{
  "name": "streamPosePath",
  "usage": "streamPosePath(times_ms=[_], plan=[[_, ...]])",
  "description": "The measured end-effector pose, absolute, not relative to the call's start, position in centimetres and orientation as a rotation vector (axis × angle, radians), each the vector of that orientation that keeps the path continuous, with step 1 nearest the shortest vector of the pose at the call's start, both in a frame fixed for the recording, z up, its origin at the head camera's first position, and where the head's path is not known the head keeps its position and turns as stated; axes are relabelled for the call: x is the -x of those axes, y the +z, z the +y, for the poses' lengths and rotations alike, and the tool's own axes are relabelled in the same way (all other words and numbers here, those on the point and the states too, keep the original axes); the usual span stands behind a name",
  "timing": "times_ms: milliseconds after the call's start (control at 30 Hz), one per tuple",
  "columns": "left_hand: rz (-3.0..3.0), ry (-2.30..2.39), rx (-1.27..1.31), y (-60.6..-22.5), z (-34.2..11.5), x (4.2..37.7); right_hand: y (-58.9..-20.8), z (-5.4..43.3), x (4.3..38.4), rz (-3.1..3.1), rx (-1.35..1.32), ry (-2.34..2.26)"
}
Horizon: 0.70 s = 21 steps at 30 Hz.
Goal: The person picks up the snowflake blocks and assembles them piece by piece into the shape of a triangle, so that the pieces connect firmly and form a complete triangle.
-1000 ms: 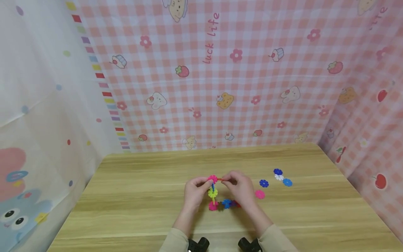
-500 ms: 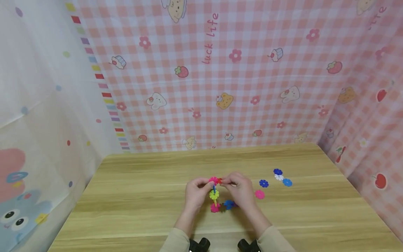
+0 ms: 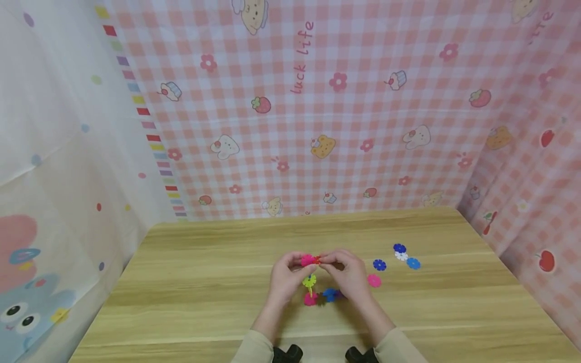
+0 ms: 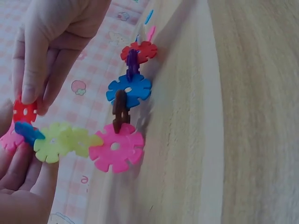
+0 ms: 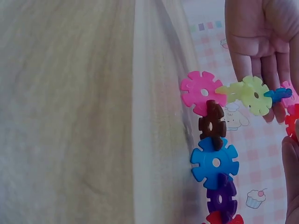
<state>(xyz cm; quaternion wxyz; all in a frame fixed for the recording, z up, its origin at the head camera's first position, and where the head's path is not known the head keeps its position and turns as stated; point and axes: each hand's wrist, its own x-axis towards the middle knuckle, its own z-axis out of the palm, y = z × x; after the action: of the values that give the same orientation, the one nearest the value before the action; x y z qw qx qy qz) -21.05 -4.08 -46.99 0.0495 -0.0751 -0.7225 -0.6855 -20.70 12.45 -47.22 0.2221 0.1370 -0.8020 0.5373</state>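
Observation:
My left hand holds a pink snowflake disc at the upper end of a chain of notched plastic discs. With thumb and fingers, my right hand pinches a red snowflake disc against the pink one; how deep the slots mesh cannot be told. Below the pink disc follow a blue disc, a yellow disc, a second yellow one and a pink corner disc. From that corner run a brown disc, a blue disc, a purple disc and another red disc.
Loose discs lie on the wooden table right of my hands: a pink one, a dark blue one, and a cluster with a white disc and a light blue disc. A checked cloth hangs behind the table.
The red disc has turned from edge-on and come up against the pink disc. My left thumb has slid lower, showing more of the pink disc. The loose discs have stayed put.

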Motion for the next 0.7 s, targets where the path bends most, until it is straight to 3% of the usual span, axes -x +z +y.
streamPosePath(times_ms=[433, 700], plan=[[-2.276, -2.006, 0.25, -46.7, -3.5, 21.0, -47.2, 13.0, 20.5, -2.25, -0.372, 1.609], [-2.331, -1.953, 0.22, -46.7, -3.6, 21.0, -47.9, 17.2, 20.6, -2.416, -0.287, 1.511]])
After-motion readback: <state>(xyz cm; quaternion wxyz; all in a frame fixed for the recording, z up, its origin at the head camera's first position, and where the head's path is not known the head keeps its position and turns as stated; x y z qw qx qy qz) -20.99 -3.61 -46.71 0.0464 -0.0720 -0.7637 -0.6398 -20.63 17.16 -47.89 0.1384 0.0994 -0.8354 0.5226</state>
